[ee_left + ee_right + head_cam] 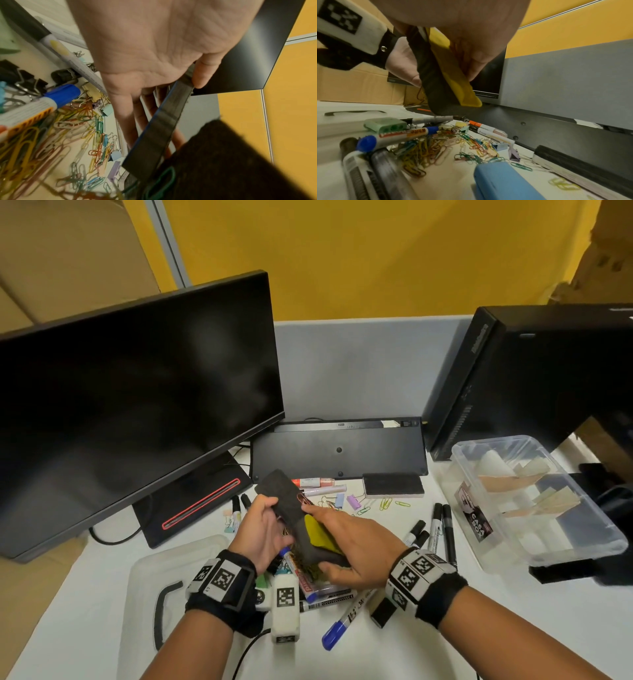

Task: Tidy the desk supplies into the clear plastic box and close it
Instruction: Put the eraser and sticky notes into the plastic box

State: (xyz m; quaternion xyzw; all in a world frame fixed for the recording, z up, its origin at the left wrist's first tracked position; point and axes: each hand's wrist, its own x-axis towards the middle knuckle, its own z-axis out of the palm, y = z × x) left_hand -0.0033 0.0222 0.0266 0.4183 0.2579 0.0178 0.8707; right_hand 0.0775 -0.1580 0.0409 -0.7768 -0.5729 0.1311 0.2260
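Even indoor light; wrist views blurred (perhaps motion), edges warped.

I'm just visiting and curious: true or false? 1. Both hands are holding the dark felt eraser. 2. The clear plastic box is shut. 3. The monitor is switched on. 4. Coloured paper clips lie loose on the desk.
1. True: the left hand and right hand both grip the eraser.
2. False: the clear plastic box stands open, without a lid.
3. False: the monitor screen is dark.
4. True: paper clips are scattered on the desk.
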